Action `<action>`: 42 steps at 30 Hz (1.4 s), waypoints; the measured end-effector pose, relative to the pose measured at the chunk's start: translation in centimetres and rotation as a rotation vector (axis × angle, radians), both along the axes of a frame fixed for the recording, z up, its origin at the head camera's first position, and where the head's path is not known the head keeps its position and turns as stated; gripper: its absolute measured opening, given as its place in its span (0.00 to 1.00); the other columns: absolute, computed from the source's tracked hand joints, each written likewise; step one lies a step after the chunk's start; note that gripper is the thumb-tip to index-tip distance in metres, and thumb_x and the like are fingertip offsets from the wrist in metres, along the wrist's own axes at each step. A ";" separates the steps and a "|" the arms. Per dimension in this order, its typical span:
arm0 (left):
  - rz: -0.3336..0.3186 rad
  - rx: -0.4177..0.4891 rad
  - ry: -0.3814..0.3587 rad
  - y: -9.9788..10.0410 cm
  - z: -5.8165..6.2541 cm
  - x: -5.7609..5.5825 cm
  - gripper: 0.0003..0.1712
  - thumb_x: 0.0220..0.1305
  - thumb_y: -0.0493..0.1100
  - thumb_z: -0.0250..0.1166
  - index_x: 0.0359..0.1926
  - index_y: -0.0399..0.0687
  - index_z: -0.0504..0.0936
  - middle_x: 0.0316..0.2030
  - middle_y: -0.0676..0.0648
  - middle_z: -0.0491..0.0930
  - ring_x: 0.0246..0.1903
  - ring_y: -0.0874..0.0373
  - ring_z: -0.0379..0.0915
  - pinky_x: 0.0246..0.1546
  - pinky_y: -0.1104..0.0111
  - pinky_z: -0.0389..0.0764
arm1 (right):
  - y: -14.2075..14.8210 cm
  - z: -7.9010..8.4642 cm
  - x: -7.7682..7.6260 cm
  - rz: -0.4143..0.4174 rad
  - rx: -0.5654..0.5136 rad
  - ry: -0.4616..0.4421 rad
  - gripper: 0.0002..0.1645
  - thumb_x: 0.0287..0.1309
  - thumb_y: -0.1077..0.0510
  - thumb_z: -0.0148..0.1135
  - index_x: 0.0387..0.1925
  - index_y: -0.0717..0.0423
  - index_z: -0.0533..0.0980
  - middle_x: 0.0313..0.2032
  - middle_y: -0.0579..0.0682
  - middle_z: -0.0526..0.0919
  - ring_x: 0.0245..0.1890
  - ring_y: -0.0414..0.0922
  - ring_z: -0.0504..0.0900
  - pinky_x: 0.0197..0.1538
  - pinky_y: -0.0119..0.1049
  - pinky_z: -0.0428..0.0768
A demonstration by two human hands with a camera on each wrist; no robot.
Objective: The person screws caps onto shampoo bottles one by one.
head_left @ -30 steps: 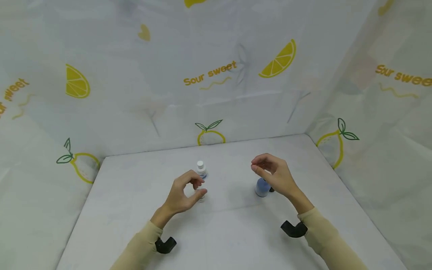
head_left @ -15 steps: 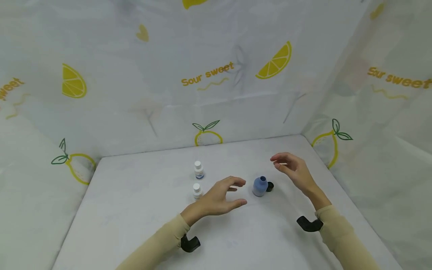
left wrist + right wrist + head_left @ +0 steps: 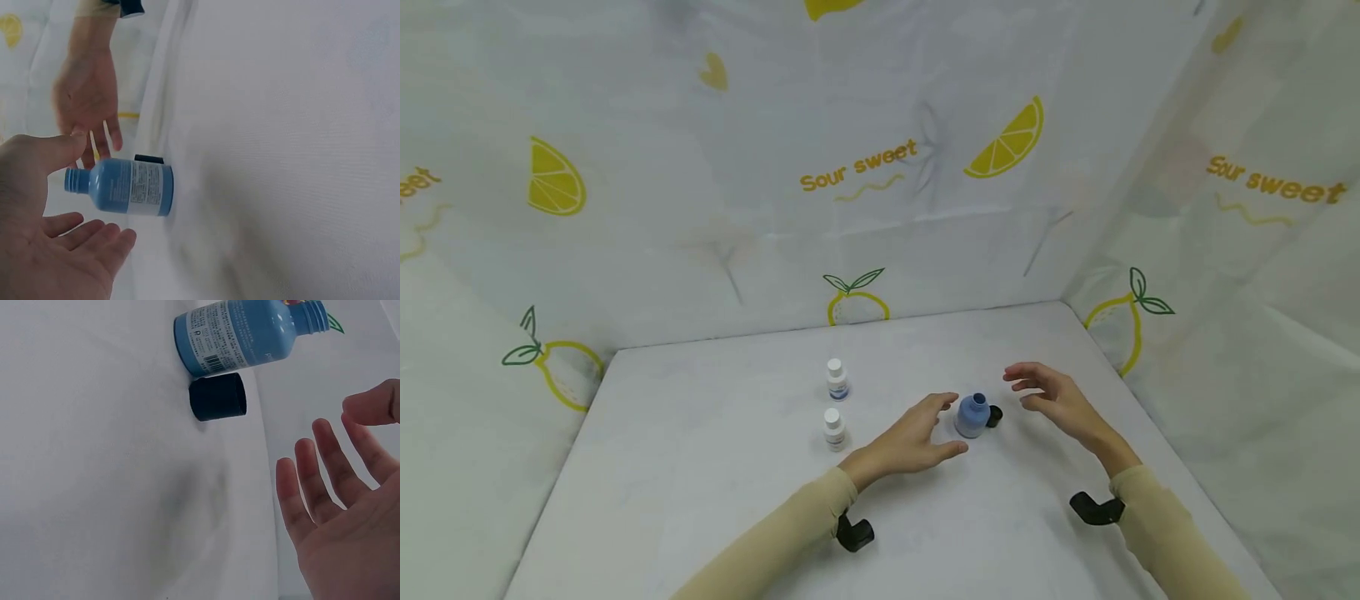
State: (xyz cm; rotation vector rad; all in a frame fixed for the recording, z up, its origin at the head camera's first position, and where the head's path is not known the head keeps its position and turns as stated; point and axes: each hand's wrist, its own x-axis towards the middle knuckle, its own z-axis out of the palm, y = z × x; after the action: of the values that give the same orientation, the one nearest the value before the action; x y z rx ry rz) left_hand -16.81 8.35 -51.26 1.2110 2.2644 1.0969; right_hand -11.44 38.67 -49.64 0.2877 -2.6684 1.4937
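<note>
A blue bottle (image 3: pixel 972 417) with a bare threaded neck and a printed white label (image 3: pixel 146 187) stands upright on the table. Its dark cap (image 3: pixel 994 416) sits beside it on the right, hollow side up. My left hand (image 3: pixel 912 437) reaches around the bottle's left side, thumb and fingers spread apart with the bottle between them in the left wrist view. To the right of the cap, my right hand (image 3: pixel 1060 404) hovers with loosely bent fingers and holds nothing; its palm (image 3: pixel 356 550) shows in the right wrist view.
Two small white-capped bottles stand left of centre: a farther one (image 3: pixel 837 380) with a blue-marked label and a nearer one (image 3: pixel 834 430) close to the left forearm. A lemon-printed sheet (image 3: pixel 865 208) hangs behind the white table (image 3: pixel 700 467) and along its sides.
My left hand has moved right, from beside the small white bottles to the blue bottle. My right hand has drawn away to the right, leaving the bottle and cap in full view.
</note>
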 end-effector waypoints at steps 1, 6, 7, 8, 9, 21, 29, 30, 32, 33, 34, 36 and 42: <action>0.007 0.008 0.011 0.3 -0.1 -0.1 0.44 0.76 0.52 0.69 0.82 0.38 0.61 0.78 0.38 0.70 0.75 0.45 0.72 0.73 0.63 0.80 | 0.0 -0.1 0.0 0.008 0.011 -0.020 0.28 0.69 0.73 0.58 0.70 0.68 0.72 0.65 0.66 0.81 0.57 0.34 0.84 0.56 0.23 0.84; 0.025 0.070 0.019 1.6 -0.7 -0.7 0.39 0.77 0.46 0.69 0.80 0.38 0.65 0.76 0.38 0.72 0.75 0.44 0.73 0.72 0.61 0.82 | 0.3 -0.7 0.0 0.057 0.045 -0.075 0.32 0.68 0.73 0.61 0.72 0.68 0.70 0.68 0.69 0.79 0.61 0.52 0.85 0.59 0.28 0.85; 0.026 0.083 0.024 1.8 -0.8 -0.8 0.38 0.77 0.45 0.69 0.79 0.38 0.66 0.76 0.38 0.73 0.75 0.45 0.73 0.72 0.61 0.82 | 0.4 -0.9 0.0 0.065 0.047 -0.084 0.32 0.68 0.72 0.62 0.72 0.68 0.70 0.68 0.70 0.79 0.61 0.54 0.85 0.59 0.29 0.85; 0.022 0.097 0.023 2.0 -1.0 -0.9 0.37 0.77 0.45 0.69 0.79 0.38 0.66 0.76 0.38 0.73 0.75 0.45 0.73 0.71 0.60 0.83 | 0.4 -1.0 0.0 0.072 0.051 -0.091 0.32 0.68 0.72 0.62 0.73 0.68 0.70 0.68 0.69 0.79 0.61 0.57 0.85 0.60 0.30 0.85; 0.018 0.107 0.025 2.2 -1.1 -1.0 0.37 0.77 0.44 0.69 0.78 0.38 0.67 0.76 0.38 0.73 0.75 0.45 0.73 0.71 0.60 0.83 | 0.5 -1.2 0.0 0.079 0.057 -0.098 0.32 0.69 0.72 0.62 0.73 0.68 0.70 0.68 0.69 0.80 0.62 0.59 0.84 0.61 0.32 0.86; 0.071 0.108 0.002 3.7 -1.8 -1.1 0.33 0.76 0.43 0.70 0.75 0.37 0.70 0.71 0.39 0.78 0.72 0.49 0.77 0.71 0.65 0.82 | 0.5 -2.4 0.3 0.095 0.063 -0.134 0.33 0.69 0.65 0.70 0.71 0.69 0.71 0.66 0.70 0.81 0.61 0.66 0.83 0.59 0.28 0.85; 0.085 0.109 -0.016 4.1 -2.9 -1.3 0.32 0.75 0.45 0.71 0.73 0.39 0.72 0.69 0.41 0.81 0.69 0.51 0.79 0.69 0.66 0.83 | 0.3 -3.3 -0.1 0.070 0.086 -0.121 0.32 0.65 0.61 0.75 0.67 0.64 0.76 0.63 0.66 0.84 0.59 0.60 0.85 0.57 0.35 0.87; 0.083 0.110 -0.018 4.1 -3.0 -1.3 0.32 0.75 0.45 0.71 0.73 0.39 0.72 0.69 0.41 0.81 0.69 0.51 0.79 0.69 0.66 0.83 | 0.3 -3.3 -0.1 0.073 0.088 -0.119 0.31 0.65 0.61 0.76 0.67 0.63 0.77 0.62 0.65 0.85 0.58 0.60 0.86 0.57 0.36 0.88; 0.080 0.112 -0.018 4.1 -3.2 -1.3 0.32 0.75 0.45 0.71 0.73 0.39 0.72 0.68 0.41 0.81 0.69 0.51 0.79 0.69 0.66 0.83 | 0.3 -3.5 -0.2 0.085 0.087 -0.114 0.31 0.65 0.61 0.76 0.66 0.63 0.77 0.62 0.65 0.85 0.58 0.60 0.85 0.56 0.38 0.88; 0.079 0.115 -0.017 4.1 -3.2 -1.3 0.32 0.76 0.45 0.71 0.72 0.39 0.72 0.68 0.41 0.81 0.69 0.51 0.79 0.69 0.66 0.82 | 0.3 -3.5 -0.2 0.094 0.088 -0.110 0.31 0.65 0.61 0.76 0.66 0.63 0.77 0.62 0.65 0.85 0.58 0.60 0.85 0.56 0.39 0.88; 0.079 0.117 -0.014 4.1 -3.3 -1.3 0.31 0.76 0.45 0.71 0.72 0.39 0.72 0.68 0.41 0.81 0.69 0.51 0.79 0.69 0.66 0.82 | 0.3 -3.6 -0.3 0.096 0.087 -0.109 0.30 0.65 0.61 0.76 0.66 0.63 0.78 0.62 0.65 0.85 0.58 0.60 0.85 0.56 0.40 0.88; 0.079 0.119 -0.014 4.1 -3.3 -1.3 0.31 0.76 0.45 0.70 0.72 0.39 0.71 0.68 0.41 0.81 0.68 0.51 0.79 0.70 0.65 0.82 | 0.3 -3.7 -0.4 0.097 0.088 -0.108 0.30 0.64 0.61 0.77 0.65 0.63 0.78 0.62 0.65 0.86 0.58 0.59 0.85 0.55 0.40 0.88; 0.059 0.120 0.023 3.9 -3.8 -1.7 0.32 0.79 0.48 0.67 0.74 0.36 0.69 0.68 0.39 0.79 0.68 0.50 0.79 0.69 0.62 0.82 | 0.3 -4.0 -0.4 0.069 0.108 -0.115 0.30 0.62 0.61 0.78 0.64 0.63 0.80 0.61 0.64 0.87 0.57 0.57 0.85 0.51 0.33 0.85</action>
State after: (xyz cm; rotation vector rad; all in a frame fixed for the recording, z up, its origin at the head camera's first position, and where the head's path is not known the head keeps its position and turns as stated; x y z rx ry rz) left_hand -18.48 12.25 -55.10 1.2143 2.2940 1.2630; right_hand -11.88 38.95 -53.64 0.3129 -2.8630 1.4286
